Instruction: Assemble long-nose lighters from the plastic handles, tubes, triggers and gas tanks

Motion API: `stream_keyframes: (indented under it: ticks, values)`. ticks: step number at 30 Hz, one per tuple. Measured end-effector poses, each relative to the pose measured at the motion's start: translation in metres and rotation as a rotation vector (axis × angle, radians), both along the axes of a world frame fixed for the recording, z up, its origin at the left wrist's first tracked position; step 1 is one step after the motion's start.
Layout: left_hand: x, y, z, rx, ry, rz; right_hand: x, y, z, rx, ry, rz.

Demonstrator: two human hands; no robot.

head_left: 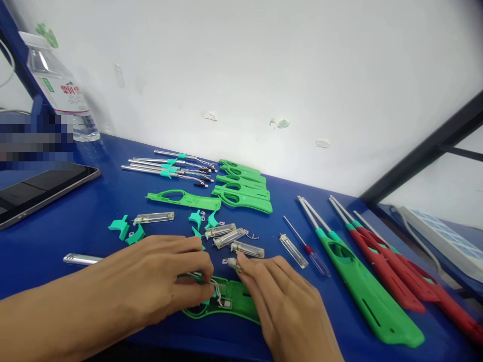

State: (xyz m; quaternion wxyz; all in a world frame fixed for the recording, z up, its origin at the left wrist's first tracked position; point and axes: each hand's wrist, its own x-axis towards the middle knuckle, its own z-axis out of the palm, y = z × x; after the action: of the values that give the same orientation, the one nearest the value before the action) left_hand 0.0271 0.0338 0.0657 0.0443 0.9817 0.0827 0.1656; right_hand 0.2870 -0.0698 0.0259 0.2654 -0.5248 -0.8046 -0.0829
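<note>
An open green lighter shell [241,301] lies at the table's front edge, with white wires and a small white-tipped part inside. Over its left half is my left hand [162,276], fingers closed on the wires or metal rod near the handle opening; their exact hold is hidden. A metal tube [81,259] sticks out left from beneath that hand. My right hand [283,301] covers the shell's right end, its thumb and fingers pinching a small clear fuel tank [234,262] that is mostly hidden. Beside it lies another clear tank [248,249].
Behind are teal triggers [119,227], loose tanks [154,217], green shells [243,197] and metal rods [145,169]. A screwdriver [317,261], green lighter [372,291] and red lighters [385,271] lie right. A phone [45,188] and bottle [60,90] stand left.
</note>
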Motion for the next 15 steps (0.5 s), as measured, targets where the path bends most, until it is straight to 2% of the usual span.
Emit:
stream_keyframes:
  ticks: [7,15]
  values:
    - [0.016,-0.002,0.014,0.045,-0.072,-0.077,-0.006,-0.001,0.000,0.043,-0.092,-0.023]
    - [0.023,0.000,0.011,0.139,-0.043,-0.059,-0.009,-0.005,0.004,0.075,-0.065,-0.100]
